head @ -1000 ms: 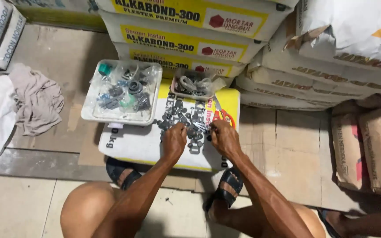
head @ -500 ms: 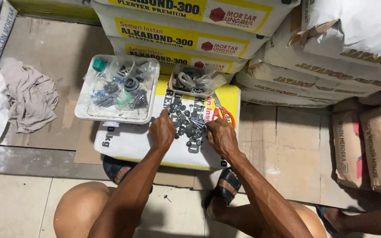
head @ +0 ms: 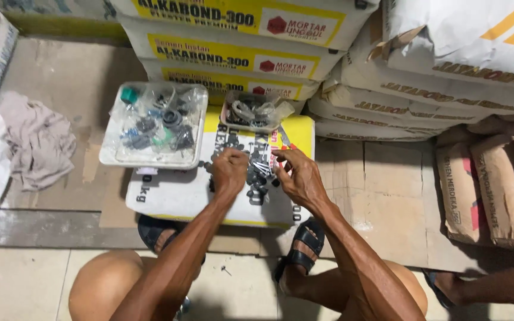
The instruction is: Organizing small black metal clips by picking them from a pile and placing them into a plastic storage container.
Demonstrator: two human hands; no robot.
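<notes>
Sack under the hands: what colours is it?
White sack with yellow edges, seen in the head view.

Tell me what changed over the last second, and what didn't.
Both hands came a little off the pile of small dark metal parts: the left hand is now closed into a loose fist at its left edge, the right hand raised with fingers curled at its right edge. Whether either holds a part is unclear. The clear tray, small container and white-and-yellow sack stayed put.

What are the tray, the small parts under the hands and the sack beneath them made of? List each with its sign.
Tray: probably clear plastic, glossy and see-through.
Small parts: likely metal, dark grey with glints.
Sack: apparently coated paper or woven plastic, white and yellow, creased.
</notes>
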